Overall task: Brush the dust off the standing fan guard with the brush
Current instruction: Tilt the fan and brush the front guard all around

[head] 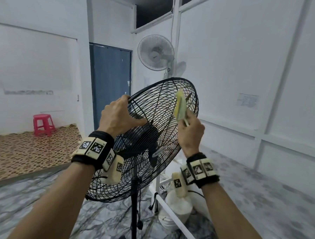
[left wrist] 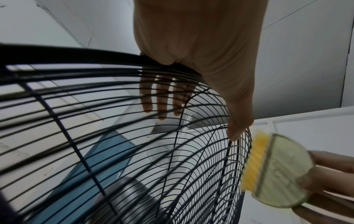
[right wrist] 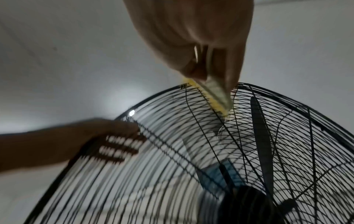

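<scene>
Fan guard first: the round black wire fan guard (head: 152,137) sat tilted at the top of the thin black fan pole (head: 134,200), with the dark blades behind its wires; the left hand (head: 118,115) gripped the guard's upper left rim, fingers (left wrist: 147,98) curled over to the back of the wires and thumb lying across the front; the right hand (head: 190,134) pinched the thin handle of the small brush with yellow bristles and a pale green back (head: 180,107), and the bristles touched the wires near the guard's upper right rim; the guard looked stiff but springy, so I think hard pushing would bend the thin wires or rock the head on its pole; the thick rim looked like the best place to hold, because it was strong and kept fingers away from the blades; the brush looked light, and its little handle could slip or twist, so a firm pinch close to the brush head seemed wise; a white wall fan (head: 155,52) hung behind the guard, higher up; a pink plastic stool (head: 43,124) stood far to the guard's left.
</scene>
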### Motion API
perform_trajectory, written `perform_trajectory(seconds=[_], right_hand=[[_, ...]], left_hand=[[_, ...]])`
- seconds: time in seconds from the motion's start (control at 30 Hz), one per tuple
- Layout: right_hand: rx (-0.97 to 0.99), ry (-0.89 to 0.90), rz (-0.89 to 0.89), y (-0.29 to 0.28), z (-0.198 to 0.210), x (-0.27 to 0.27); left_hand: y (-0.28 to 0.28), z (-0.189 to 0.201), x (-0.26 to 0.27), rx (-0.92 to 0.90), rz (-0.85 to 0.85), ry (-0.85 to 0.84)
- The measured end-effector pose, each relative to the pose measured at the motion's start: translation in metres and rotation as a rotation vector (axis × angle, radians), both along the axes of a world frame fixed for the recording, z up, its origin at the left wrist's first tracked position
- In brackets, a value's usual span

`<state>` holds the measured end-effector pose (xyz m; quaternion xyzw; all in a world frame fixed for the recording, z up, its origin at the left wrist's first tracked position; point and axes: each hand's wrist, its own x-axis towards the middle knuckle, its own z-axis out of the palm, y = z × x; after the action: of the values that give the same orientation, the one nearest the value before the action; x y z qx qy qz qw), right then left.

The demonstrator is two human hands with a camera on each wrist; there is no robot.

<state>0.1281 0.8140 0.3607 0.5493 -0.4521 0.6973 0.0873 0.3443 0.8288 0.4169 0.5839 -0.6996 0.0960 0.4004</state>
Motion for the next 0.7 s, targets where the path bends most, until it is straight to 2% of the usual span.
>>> perform_trajectory(seconds=[0.1,0.17,0.23,0.3,0.43,0.5,0.63,0.7], right_hand=[[0.023,0.125,0.188,0.011,-0.026,0.014],[0.036,0.081,0.283,0.020,-0.031,0.011],[-0.013,-0.060,0.153,0.010,-0.027,0.001],[0.008,-0.104,0.068,-0.003,-0.022,-0.003],[0.060,0.096,0.229,0.004,-0.042,0.011],[0.060,0.121,0.279,0.014,-0.044,0.008],[0.046,-0.074,0.095,-0.002,-0.021,0.003],[0.048,0.035,0.116,-0.001,-0.023,0.013]], left_hand=[[-0.003,0.002,0.001,0.006,0.001,0.010],[-0.005,0.003,0.003,0.011,0.000,0.014],[-0.006,0.001,0.003,0.008,-0.002,0.006],[-0.005,-0.001,0.001,0.001,-0.006,-0.002],[-0.007,0.002,0.000,0.000,-0.005,0.014],[-0.008,0.002,0.001,0.005,0.000,0.013],[-0.006,-0.001,-0.001,-0.003,0.005,-0.001],[-0.006,-0.001,-0.002,0.003,0.007,-0.002]])
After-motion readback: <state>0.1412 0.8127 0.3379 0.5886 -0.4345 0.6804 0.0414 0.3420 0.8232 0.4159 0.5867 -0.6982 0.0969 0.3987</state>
